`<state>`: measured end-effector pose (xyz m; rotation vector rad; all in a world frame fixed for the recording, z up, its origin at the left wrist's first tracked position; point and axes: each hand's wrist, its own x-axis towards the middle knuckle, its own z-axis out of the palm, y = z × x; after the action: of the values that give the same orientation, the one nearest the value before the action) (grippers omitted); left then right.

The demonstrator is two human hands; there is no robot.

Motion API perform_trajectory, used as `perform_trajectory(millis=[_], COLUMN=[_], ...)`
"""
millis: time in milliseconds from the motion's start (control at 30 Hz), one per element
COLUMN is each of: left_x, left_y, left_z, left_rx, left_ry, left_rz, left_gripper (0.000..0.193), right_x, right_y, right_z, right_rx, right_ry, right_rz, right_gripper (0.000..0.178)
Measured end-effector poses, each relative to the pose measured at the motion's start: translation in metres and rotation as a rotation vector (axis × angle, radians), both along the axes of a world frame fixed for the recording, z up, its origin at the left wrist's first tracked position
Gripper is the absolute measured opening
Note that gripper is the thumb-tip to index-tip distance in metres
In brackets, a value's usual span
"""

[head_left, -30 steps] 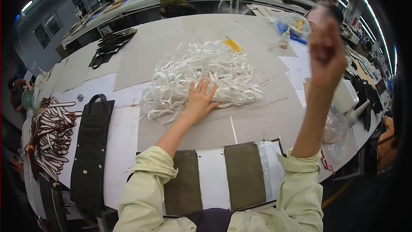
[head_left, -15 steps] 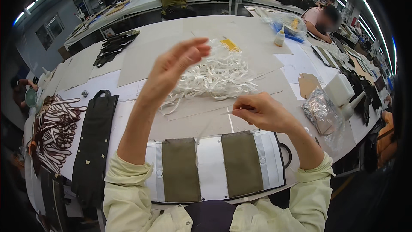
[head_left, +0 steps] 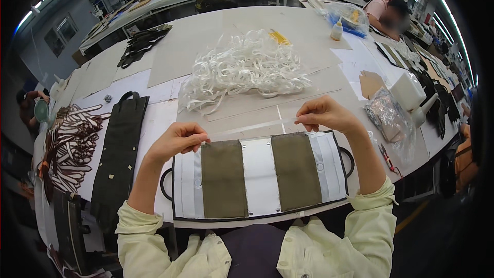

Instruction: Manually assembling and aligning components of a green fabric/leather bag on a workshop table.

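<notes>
A narrow translucent white strip (head_left: 252, 127) is stretched between my two hands. My left hand (head_left: 180, 139) pinches one end, and my right hand (head_left: 324, 114) pinches the other, slightly higher. Below the strip lies a flat bag panel (head_left: 260, 175), with dark green and white bands, small metal studs and a black handle loop at either side. My left fingertips are close to its far left edge; whether they touch it I cannot tell. Beyond the hands sits a tangled heap of white strips (head_left: 247, 69), with a yellow piece (head_left: 279, 37) at its far side.
To the left are a dark green handled panel (head_left: 119, 149) and a bundle of brown-and-white straps (head_left: 77, 144). Red-handled snips (head_left: 389, 160), a clear plastic bag (head_left: 388, 118) and a white container (head_left: 408, 91) lie at right. A glue bottle (head_left: 336, 31) stands farther back. People work at surrounding tables.
My left hand has come down from above the heap and now grips the strip's other end. The strip, earlier hanging from my right hand, is now drawn taut. My right hand has shifted slightly right.
</notes>
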<state>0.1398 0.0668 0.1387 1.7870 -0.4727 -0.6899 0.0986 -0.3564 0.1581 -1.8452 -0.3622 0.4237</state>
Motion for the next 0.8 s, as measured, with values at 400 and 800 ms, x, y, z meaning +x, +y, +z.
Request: perform_trajectory(millis=[400,800], left_x=[-0.004,0.008], left_y=[0.082,0.069], left_z=[-0.082,-0.123], left_rx=[0.135,0.095], left_ry=[-0.006,0.064], left_rz=[0.235,0.55], left_gripper=[0.015,0.016], right_x=[-0.02,-0.019], right_y=[-0.064,-0.087], right_z=[-0.08,-0.121], right_rx=[-0.084,-0.364], right_ry=[0.148,0.148], right_rz=[-0.271,-0.338], right_gripper=[0.018,0.016])
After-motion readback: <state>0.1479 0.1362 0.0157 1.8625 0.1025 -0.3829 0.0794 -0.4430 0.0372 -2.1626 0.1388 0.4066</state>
